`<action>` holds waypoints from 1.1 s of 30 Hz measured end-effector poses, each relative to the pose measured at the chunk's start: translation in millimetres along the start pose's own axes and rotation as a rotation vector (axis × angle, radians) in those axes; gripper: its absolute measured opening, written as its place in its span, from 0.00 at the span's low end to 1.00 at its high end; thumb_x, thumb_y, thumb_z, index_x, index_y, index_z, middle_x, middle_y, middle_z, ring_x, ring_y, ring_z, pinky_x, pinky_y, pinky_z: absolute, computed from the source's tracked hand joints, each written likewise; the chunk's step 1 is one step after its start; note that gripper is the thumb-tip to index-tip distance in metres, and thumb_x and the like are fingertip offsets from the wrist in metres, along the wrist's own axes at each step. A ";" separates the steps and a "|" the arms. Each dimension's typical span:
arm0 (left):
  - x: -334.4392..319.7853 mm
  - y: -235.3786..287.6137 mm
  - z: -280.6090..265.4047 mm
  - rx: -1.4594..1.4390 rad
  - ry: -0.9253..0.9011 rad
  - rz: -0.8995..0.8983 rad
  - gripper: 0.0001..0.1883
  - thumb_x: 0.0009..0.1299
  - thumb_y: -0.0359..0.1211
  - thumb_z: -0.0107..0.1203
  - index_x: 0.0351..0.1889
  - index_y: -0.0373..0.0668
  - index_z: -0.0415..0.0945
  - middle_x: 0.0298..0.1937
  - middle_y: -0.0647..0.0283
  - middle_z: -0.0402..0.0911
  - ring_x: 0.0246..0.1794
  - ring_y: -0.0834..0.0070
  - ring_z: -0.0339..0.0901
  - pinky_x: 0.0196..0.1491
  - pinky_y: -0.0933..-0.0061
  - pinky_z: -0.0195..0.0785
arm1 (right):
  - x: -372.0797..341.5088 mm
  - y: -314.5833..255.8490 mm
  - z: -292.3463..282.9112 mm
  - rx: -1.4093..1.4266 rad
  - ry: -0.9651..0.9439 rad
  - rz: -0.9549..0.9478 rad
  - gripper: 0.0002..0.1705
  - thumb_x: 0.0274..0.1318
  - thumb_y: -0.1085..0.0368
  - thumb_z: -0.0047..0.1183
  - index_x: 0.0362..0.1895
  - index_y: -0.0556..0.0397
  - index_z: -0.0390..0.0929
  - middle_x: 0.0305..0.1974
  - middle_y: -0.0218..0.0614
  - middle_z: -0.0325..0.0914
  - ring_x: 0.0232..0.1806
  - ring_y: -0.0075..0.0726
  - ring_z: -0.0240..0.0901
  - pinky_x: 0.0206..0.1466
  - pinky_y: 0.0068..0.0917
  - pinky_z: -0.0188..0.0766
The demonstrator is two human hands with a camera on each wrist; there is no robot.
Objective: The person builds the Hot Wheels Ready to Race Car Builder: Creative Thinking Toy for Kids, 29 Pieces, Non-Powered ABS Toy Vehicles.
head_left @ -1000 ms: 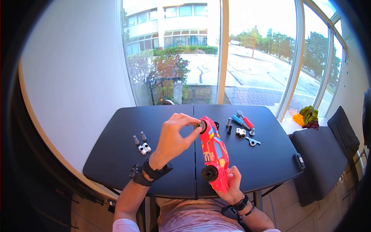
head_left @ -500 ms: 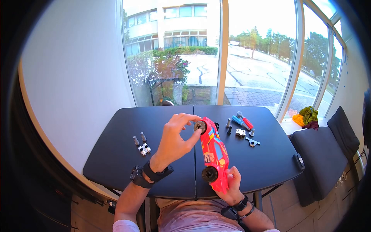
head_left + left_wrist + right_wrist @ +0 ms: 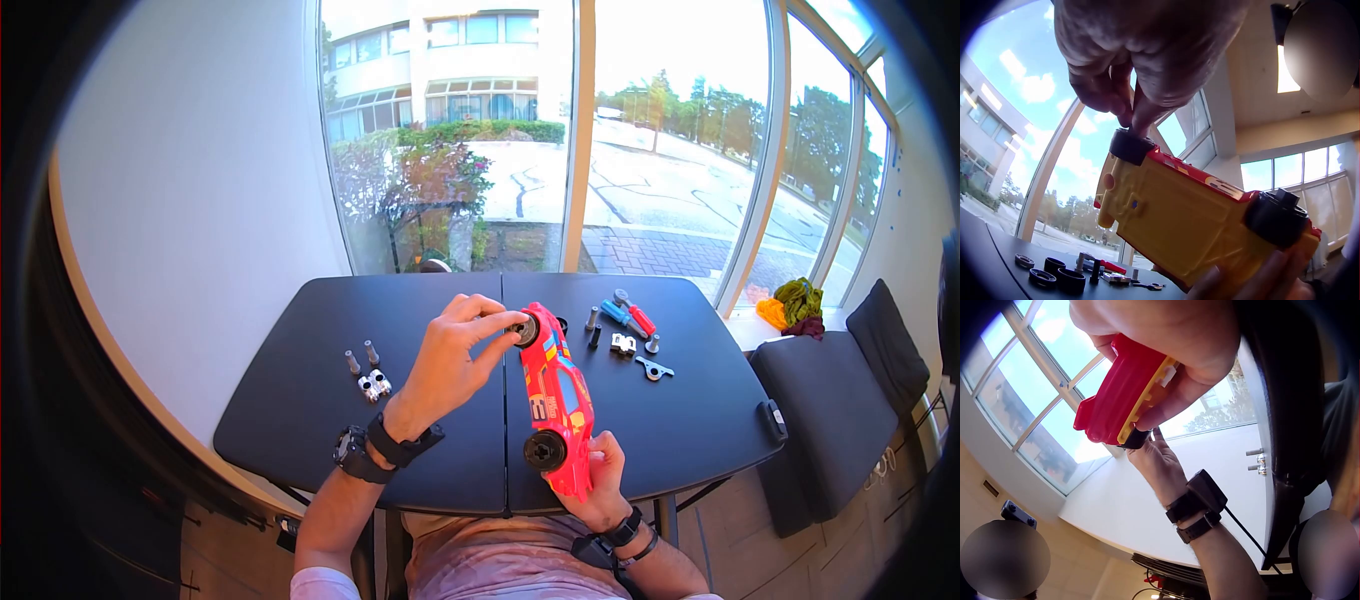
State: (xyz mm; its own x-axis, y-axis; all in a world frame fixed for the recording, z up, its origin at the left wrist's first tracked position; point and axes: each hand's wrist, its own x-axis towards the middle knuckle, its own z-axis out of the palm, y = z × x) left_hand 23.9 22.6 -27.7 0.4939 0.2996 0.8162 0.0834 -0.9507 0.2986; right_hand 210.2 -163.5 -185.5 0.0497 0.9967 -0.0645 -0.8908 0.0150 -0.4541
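Note:
A red toy car (image 3: 562, 390) with colourful stickers is held above the table, its far end tipped upward. My right hand (image 3: 600, 488) grips its near end from below. At the far wheel (image 3: 525, 328), my left hand (image 3: 448, 360) pinches the hub between thumb and fingers. In the left wrist view, those fingertips meet at the outer face of the black wheel (image 3: 1130, 147); whatever small part lies between them is hidden. The car's yellow underside (image 3: 1169, 215) shows there too. The near wheel (image 3: 545, 451) has a black cross-shaped hub piece sticking out.
On the black table (image 3: 440, 445), two grey bolts (image 3: 361, 357) and a silver engine-like part (image 3: 374, 386) lie left. A blue-handled tool (image 3: 622, 316), white part (image 3: 623, 343) and grey wrench-like piece (image 3: 655, 367) lie right. Loose black tyres (image 3: 1070, 280) stand behind the car. A dark chair (image 3: 825, 420) is alongside.
My left fingers shift slightly around the far wheel's hub, first spreading across the wheel and then closing at its centre. The right hand and car stay nearly still.

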 end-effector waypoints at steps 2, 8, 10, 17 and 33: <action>0.2 -0.3 -0.3 0.001 0.000 0.007 0.14 0.76 0.27 0.73 0.58 0.42 0.93 0.52 0.60 0.90 0.50 0.63 0.85 0.52 0.62 0.81 | 0.1 -0.6 -0.6 -0.001 -0.008 0.009 0.37 0.63 0.48 0.52 0.69 0.60 0.75 0.57 0.46 0.89 0.53 0.46 0.88 0.58 0.40 0.85; 0.0 1.4 1.9 -0.024 0.015 -0.021 0.14 0.75 0.27 0.73 0.58 0.42 0.93 0.52 0.60 0.90 0.50 0.63 0.86 0.51 0.63 0.82 | 0.3 -0.6 -3.7 0.029 -0.017 0.028 0.38 0.63 0.47 0.52 0.70 0.60 0.75 0.57 0.46 0.88 0.54 0.45 0.87 0.59 0.40 0.84; 0.1 1.5 2.2 -0.026 0.016 -0.027 0.14 0.75 0.27 0.73 0.58 0.42 0.93 0.52 0.60 0.90 0.50 0.63 0.86 0.51 0.63 0.82 | 0.1 -0.6 -3.9 0.027 -0.015 0.030 0.38 0.63 0.47 0.52 0.70 0.59 0.75 0.57 0.46 0.88 0.54 0.45 0.87 0.59 0.40 0.84; 0.4 1.1 1.0 -0.023 0.012 0.017 0.14 0.75 0.26 0.73 0.57 0.41 0.92 0.52 0.59 0.89 0.52 0.61 0.87 0.52 0.61 0.82 | -0.2 -0.1 -2.7 0.009 -0.008 0.014 0.38 0.64 0.47 0.52 0.70 0.60 0.75 0.58 0.46 0.88 0.54 0.45 0.88 0.59 0.40 0.84; -5.6 7.6 -2.2 0.190 0.071 -0.005 0.13 0.72 0.39 0.78 0.42 0.38 0.94 0.64 0.56 0.89 0.59 0.58 0.83 0.57 0.55 0.78 | -0.5 1.3 2.7 0.024 0.024 -0.001 0.37 0.64 0.47 0.51 0.69 0.60 0.75 0.58 0.46 0.87 0.54 0.44 0.87 0.58 0.39 0.83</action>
State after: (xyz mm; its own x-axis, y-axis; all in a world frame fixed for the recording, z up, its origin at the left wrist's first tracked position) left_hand 19.9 13.8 -28.9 0.4316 0.3028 0.8497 0.2509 -0.9451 0.2094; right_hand 207.8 -163.7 -183.7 0.0608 0.9945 -0.0858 -0.9012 0.0177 -0.4331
